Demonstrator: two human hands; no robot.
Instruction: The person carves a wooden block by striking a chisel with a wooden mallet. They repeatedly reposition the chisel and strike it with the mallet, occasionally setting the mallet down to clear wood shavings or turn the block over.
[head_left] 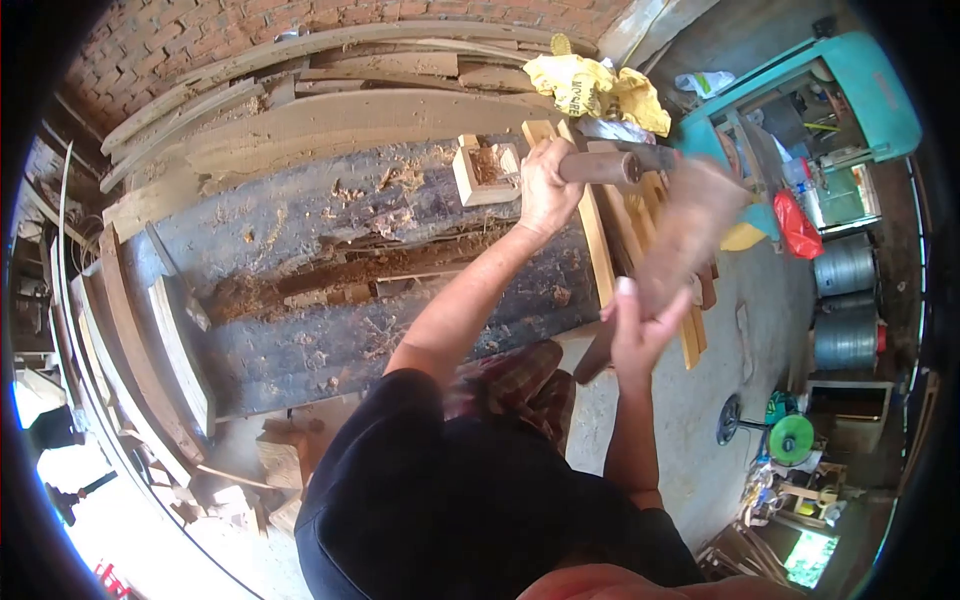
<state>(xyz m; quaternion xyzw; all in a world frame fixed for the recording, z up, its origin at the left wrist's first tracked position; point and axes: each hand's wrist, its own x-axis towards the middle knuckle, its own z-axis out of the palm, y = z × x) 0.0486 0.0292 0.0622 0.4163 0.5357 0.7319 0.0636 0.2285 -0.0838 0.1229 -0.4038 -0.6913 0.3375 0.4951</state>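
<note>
My left hand (pixel 548 190) is closed around a chisel by its thick brown round handle (pixel 602 168); the blade is hidden behind the hand. Beside those fingers, a small pale wooden block with a square hollow (pixel 464 178) lies on the dark bench, wood chips inside it. My right hand (pixel 645 328) grips a wooden mallet (pixel 682 235), whose broad end is smeared by motion and raised near the end of the chisel handle. A dark end of the mallet sticks out below the right hand.
The worn dark bench (pixel 330 345) has a long rotted groove and scattered shavings. Boards (pixel 250 150) lean along the brick wall. Light wooden strips (pixel 597 250) lie at the bench's right end, near a yellow bag (pixel 600 92). Further right stand a turquoise cabinet (pixel 878 95) and a green fan (pixel 791 440).
</note>
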